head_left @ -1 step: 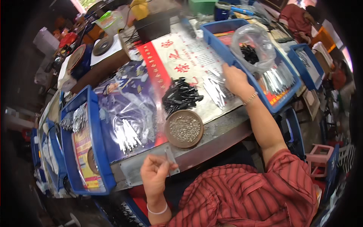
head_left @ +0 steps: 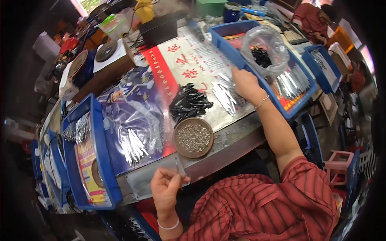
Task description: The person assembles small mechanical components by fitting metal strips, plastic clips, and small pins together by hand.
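Note:
My left hand is at the table's front edge, thumb and fingers pinched around a small thin piece I cannot make out. My right hand rests beside the right pile of slim silver-white strips, back upward, with most of its fingers hidden. Left of that pile is a heap of black pointed pieces. A round brown dish full of small metal pins stands just in front of the heap. Another bunch of silver-white strips lies on a clear plastic sheet to the left.
A long blue tray at left holds silver strips. The blue tray at right contains more strips and a plastic bag with black pieces. Behind are a black box and a dark jar. Another person is at far right.
The view has shifted a little, so the table things appear slightly farther left. Both hands keep nearly the same places and poses.

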Motion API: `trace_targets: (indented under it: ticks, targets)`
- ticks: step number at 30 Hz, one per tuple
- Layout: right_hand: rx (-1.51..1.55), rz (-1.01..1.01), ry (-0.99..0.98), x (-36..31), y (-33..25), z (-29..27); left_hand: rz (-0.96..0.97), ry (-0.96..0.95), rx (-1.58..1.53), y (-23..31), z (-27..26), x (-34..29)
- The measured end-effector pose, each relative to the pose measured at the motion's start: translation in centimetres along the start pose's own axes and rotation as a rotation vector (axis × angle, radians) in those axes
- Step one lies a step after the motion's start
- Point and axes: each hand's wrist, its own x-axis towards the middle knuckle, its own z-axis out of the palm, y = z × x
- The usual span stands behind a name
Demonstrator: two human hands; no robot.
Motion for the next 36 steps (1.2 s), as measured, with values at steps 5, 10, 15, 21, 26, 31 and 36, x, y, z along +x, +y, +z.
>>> trace_targets:
  ticks: [5,10,15,21,26,31,36]
  targets:
    - [-0.014,-0.001,-0.101,1.4,-1.4,-0.4,-0.131,-0.109,-0.107,-1.2,1.7,-1.7]
    - [-0.037,-0.017,-0.064,-0.6,-1.3,-2.0,-0.166,-0.280,-0.223,-2.4,3.6,-1.9]
    - [0.096,-0.247,0.230,-6.0,-4.5,-5.3,-0.203,-0.214,-0.422,-2.8,5.4,-1.9]
    - [0.580,-0.891,0.395,-15.0,-9.0,-5.5,-0.228,-0.115,-0.322,-2.5,7.2,0.4]
    - [0.759,-0.960,0.264,-18.1,-10.2,-3.3,-0.311,-0.028,-0.425,-2.1,6.6,0.2]
    - [1.099,-0.732,0.007,-17.7,-10.1,-4.0,-0.333,-0.112,-0.326,-2.4,4.9,-1.6]
    - [1.756,0.088,-0.733,-17.6,-10.0,-2.6,-0.267,-0.235,-0.157,-3.3,5.1,-2.8]
